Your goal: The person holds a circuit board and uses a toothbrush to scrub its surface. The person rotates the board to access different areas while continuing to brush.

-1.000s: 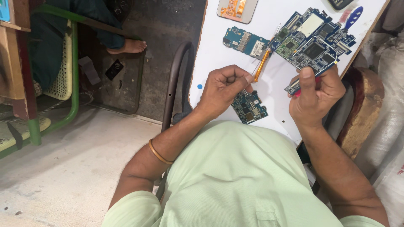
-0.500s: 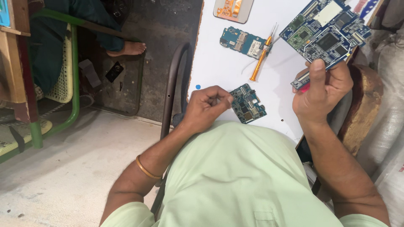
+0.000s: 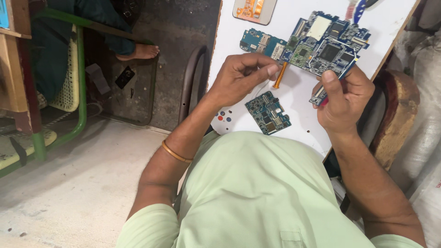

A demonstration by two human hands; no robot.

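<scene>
the right hand (image 3: 344,98) gripped a big blue board (image 3: 326,43) by its lower edge; the left hand (image 3: 241,76) pinched shut beside it, contents unclear, above a small board (image 3: 268,112).

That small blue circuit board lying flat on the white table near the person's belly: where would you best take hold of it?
Probably by its two long bare edges, coming from above. The small blue circuit board lies flat and askew on the white table, apart from both hands, its face crowded with chips, so a pinching grip across the thin rim avoids the parts.
</scene>
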